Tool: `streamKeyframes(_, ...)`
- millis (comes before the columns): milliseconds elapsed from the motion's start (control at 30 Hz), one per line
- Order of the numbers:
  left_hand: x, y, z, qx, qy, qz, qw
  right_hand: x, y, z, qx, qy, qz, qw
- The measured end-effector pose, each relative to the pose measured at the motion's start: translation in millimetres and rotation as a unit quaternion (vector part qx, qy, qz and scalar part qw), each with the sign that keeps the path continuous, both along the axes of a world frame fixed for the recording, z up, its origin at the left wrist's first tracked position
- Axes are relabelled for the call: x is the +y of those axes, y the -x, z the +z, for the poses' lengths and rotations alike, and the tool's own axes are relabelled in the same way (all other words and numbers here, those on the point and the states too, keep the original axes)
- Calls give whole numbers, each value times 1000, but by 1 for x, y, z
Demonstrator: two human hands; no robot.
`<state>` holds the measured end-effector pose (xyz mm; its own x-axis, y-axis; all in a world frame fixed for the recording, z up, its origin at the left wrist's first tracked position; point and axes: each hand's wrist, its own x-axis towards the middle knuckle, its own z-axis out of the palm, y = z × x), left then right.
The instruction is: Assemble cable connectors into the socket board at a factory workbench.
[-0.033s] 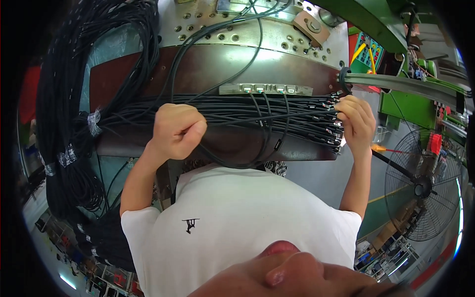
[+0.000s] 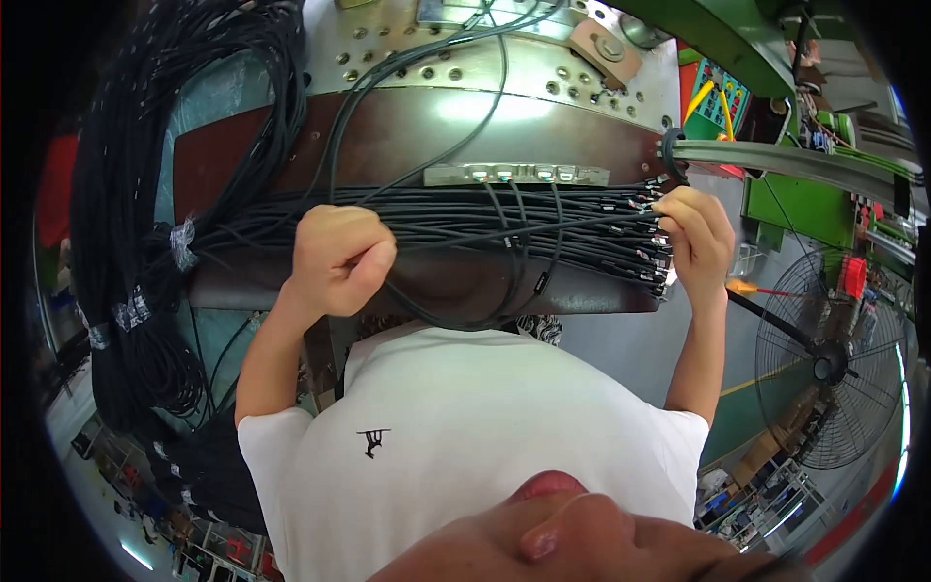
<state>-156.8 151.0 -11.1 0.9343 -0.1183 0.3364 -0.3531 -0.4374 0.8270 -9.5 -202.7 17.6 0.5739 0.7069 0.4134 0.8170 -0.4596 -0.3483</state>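
Observation:
My left hand [image 2: 339, 260] is curled into a fist around a black cable [image 2: 582, 226]. The cable runs rightward, nearly straight, over a flat bundle of black cables [image 2: 436, 206]. At its right end, my right hand [image 2: 700, 233] pinches it between thumb and fingers; the tip is mostly covered. Small metallic connector ends of the bundle lie just left of my right hand. Behind the bundle is a narrow grey connector strip [image 2: 436, 176], with several cables plugged into it and looping toward me. All this rests on a dark brown board [image 2: 592, 136].
Thick coils of black cable [image 2: 107, 242], tied with clear wrap [image 2: 182, 242], hang at the left. A perforated metal plate [image 2: 398, 58] lies behind the board. A green machine arm [image 2: 718, 44] and a metal rail [image 2: 766, 158] stand at the right, above a black fan [image 2: 829, 364].
The whole view has shifted very slightly leftward. Both hands keep their hold on the cable.

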Motion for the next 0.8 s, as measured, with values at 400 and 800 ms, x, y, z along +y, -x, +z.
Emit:
streamKeyframes(400, -83, -32, 35, 40, -85, -88, 992, 23, 27, 6, 84, -111, 61, 988)
streamKeyframes(800, -124, -40, 29, -109, -150, -9, 983, 32, 44, 3, 183, -142, -22, 973)
